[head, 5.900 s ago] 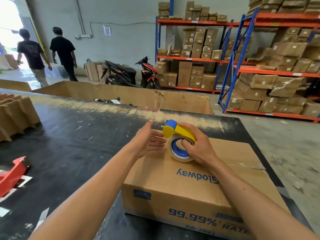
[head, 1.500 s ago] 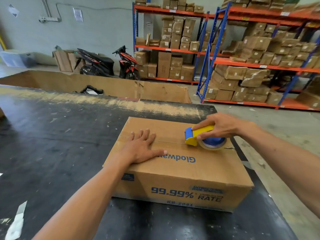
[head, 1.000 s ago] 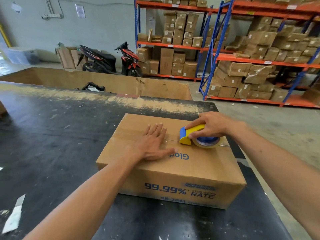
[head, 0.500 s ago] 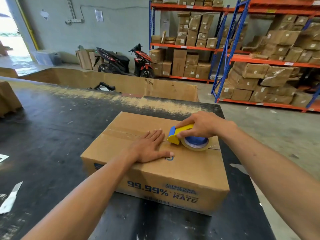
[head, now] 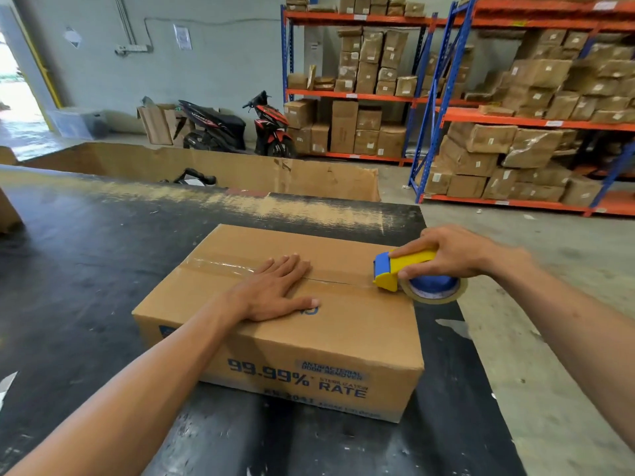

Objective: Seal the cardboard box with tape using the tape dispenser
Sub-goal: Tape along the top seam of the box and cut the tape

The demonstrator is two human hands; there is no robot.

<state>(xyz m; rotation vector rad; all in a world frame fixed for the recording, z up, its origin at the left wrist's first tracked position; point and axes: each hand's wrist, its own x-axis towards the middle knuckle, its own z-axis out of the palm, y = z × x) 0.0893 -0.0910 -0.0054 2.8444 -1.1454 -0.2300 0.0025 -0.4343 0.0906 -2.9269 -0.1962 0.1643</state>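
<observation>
A closed cardboard box point(head: 347, 324) with blue print lies on the black table. Clear tape point(head: 220, 266) covers the left part of its centre seam; the seam between my hands is bare. My left hand point(head: 275, 290) lies flat on the box top, fingers spread, over the seam. My right hand point(head: 450, 250) grips the yellow and blue tape dispenser point(head: 409, 273), which sits at the box's right top edge on the seam, with its tape roll point(head: 434, 292) hanging past the edge.
The black table point(head: 86, 269) reaches far to the left, and its right edge runs just beyond the box. A large open cardboard bin point(head: 240, 173) stands behind the table. Shelving racks point(head: 515, 121) with boxes and a parked scooter point(head: 237, 127) are farther back.
My right hand has carried the dispenser rightward along the seam, from the middle of the top to its right edge. My left hand stays flat on the box.
</observation>
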